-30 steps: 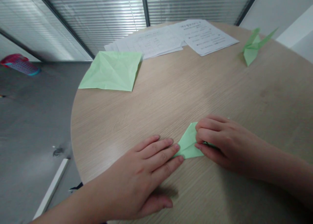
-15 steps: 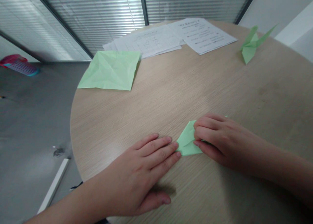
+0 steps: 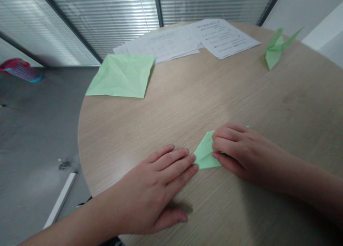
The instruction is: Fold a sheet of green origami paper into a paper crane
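Folded paper — between left hand and right hand — well inside table edge.

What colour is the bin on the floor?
The bin is mostly red, with blue at one end; head view.

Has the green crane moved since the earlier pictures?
No. The crane sits at the same spot on the table, right of the white papers; only the view has shifted slightly.

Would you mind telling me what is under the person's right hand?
Under the right hand is part of the folded green paper: its left portion shows, and a tiny green tip peeks out beyond. Whatever lies between is covered, so I cannot tell.
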`<state>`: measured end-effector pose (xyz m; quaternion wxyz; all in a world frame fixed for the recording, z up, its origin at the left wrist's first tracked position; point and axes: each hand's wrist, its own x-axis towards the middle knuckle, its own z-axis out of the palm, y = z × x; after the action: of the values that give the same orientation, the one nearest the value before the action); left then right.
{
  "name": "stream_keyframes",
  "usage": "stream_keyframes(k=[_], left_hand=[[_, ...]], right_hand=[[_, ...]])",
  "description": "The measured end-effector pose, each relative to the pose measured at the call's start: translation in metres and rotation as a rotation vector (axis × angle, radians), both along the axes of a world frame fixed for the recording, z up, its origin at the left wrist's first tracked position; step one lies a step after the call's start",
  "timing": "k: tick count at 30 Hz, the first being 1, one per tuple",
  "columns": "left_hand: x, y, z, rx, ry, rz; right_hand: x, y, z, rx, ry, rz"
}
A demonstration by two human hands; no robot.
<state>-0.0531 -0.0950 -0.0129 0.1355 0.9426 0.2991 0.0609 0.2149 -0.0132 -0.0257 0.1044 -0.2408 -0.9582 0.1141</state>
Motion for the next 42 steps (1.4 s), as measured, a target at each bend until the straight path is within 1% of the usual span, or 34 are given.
stream_keyframes(k=[9, 15, 18, 23, 27, 31, 36, 39, 42], left_hand=[[0.005, -0.001, -0.002, 0.025, 0.002, 0.001], [0.018, -0.001, 0.000, 0.005, 0.008, 0.058], [0.020, -0.002, 0.001, 0.002, 0.008, 0.070], [0.013, -0.005, -0.001, 0.014, -0.045, 0.077], [0.005, -0.006, -0.003, -0.013, -0.096, 0.084], [0.004, -0.006, -0.002, -0.034, -0.108, 0.084], [0.000, -0.007, -0.002, -0.003, -0.140, 0.098], [-0.006, -0.008, 0.002, 0.034, -0.167, 0.080], [-0.009, -0.004, 0.008, 0.064, -0.167, 0.080]], right_hand=[[-0.003, 0.000, 0.002, 0.004, -0.015, -0.011], [-0.004, -0.001, 0.001, 0.021, -0.039, -0.026], [-0.003, -0.001, 0.000, 0.017, -0.056, -0.022], [-0.001, 0.000, -0.001, 0.024, -0.050, -0.013], [-0.001, 0.001, -0.001, 0.023, -0.037, -0.010], [-0.001, 0.000, -0.001, 0.017, -0.043, -0.009], [-0.001, 0.001, 0.000, 0.014, -0.044, 0.004], [0.000, 0.000, 0.000, 0.019, -0.039, 0.009], [-0.001, 0.000, 0.000, 0.030, -0.027, 0.013]])
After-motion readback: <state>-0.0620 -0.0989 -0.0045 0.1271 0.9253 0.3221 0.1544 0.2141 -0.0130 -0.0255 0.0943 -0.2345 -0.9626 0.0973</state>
